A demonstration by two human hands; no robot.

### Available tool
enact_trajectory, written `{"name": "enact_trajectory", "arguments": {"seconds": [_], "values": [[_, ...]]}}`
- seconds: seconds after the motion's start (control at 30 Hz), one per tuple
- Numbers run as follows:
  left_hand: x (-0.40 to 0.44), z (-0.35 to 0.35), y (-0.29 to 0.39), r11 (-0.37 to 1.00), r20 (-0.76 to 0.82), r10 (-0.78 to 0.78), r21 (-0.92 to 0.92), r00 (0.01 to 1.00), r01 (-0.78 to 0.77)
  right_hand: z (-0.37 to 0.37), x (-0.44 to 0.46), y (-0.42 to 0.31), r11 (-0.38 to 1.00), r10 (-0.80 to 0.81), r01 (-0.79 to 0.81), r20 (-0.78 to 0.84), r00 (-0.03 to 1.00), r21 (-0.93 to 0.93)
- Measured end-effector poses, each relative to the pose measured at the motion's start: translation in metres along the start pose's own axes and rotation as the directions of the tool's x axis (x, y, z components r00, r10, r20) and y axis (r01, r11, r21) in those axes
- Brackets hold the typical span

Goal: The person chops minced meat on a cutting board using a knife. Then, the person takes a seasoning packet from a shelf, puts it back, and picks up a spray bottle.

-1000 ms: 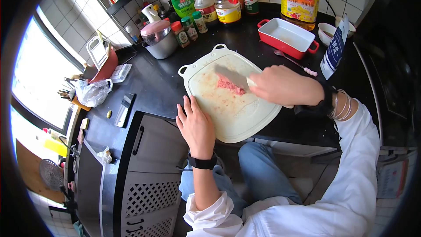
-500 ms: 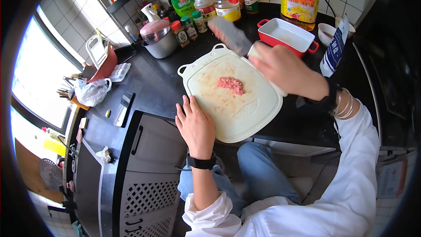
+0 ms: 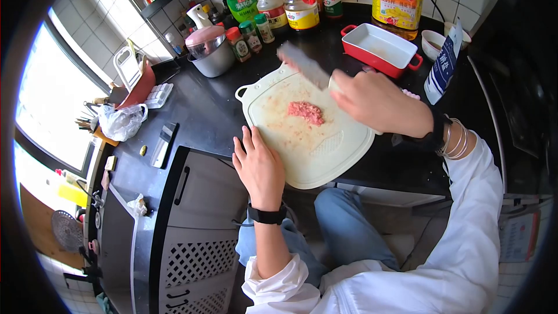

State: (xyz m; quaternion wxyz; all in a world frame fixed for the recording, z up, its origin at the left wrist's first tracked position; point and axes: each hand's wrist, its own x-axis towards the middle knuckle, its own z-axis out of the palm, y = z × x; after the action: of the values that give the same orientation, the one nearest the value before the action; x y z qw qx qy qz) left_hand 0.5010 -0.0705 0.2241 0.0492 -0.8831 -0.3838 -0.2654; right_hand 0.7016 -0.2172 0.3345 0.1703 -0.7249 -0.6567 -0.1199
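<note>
My right hand (image 3: 381, 100) is wrapped round the pale handle of a cleaver (image 3: 303, 65). The blade is raised over the far edge of the cutting board, slightly blurred, with bits of meat on it. Minced pink meat (image 3: 306, 113) lies in a small heap in the middle of the pale cutting board (image 3: 302, 160), apart from the blade. My left hand (image 3: 258, 168) lies with fingers spread at the board's near left edge and holds nothing. Smears of meat mark the board's surface.
A red and white baking dish (image 3: 381, 47) stands behind my right hand, beside a blue and white bag (image 3: 443, 67). Several bottles and spice jars line the wall, with a metal bowl (image 3: 214, 61) at their left. A phone-like dark object (image 3: 165, 145) lies left.
The cleaver rose off the meat toward the board's far edge, then came slightly down and nearer. My right hand moved with it. My left hand has stayed almost still.
</note>
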Motion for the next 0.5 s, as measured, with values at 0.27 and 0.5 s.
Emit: {"name": "enact_trajectory", "arguments": {"seconds": [0.27,0.5], "values": [[-0.001,0.003,0.0,1.0,-0.015,0.003,0.002,1.0,-0.003,0.007,-0.008,0.007,0.987,-0.11,0.142,0.328,0.938,-0.076],[0.0,0.003,-0.001,1.0,-0.002,-0.003,0.0,1.0,0.003,-0.007,0.0,-0.008,0.999,-0.025,0.021,0.136,0.99,0.027]]}}
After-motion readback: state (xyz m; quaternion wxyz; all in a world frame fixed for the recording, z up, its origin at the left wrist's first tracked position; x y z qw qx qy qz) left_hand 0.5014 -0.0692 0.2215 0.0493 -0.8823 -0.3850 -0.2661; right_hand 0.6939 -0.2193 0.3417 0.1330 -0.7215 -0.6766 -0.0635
